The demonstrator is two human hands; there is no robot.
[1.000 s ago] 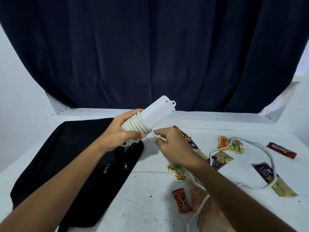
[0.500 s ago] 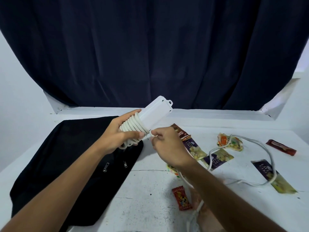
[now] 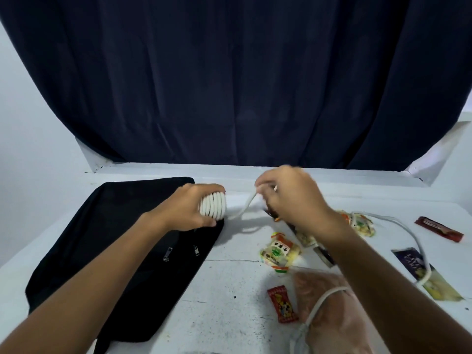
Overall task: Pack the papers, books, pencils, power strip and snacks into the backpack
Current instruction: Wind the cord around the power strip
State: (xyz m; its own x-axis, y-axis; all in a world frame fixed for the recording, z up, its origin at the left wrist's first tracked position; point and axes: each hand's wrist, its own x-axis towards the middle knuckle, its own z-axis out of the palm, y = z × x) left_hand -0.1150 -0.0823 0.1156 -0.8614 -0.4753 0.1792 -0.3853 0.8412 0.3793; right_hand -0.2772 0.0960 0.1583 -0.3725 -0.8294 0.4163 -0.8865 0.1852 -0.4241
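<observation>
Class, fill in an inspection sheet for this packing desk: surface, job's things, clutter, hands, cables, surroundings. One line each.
Surface: white table, scuffed and speckled.
Job's things: black backpack lies flat on the left, zip pulls showing; power strip held above its edge with cord coiled round it; snack packets scattered on the right, among them a red candy and a red bar. Papers, books, pencils: nothing seen.
Clutter: clear plastic bag at the near edge.
Hands: left hand grips the coiled strip; right hand pinches the cord, blurred.
Cables: loose white cord trails across the snacks.
Surroundings: dark curtain, white walls.
</observation>
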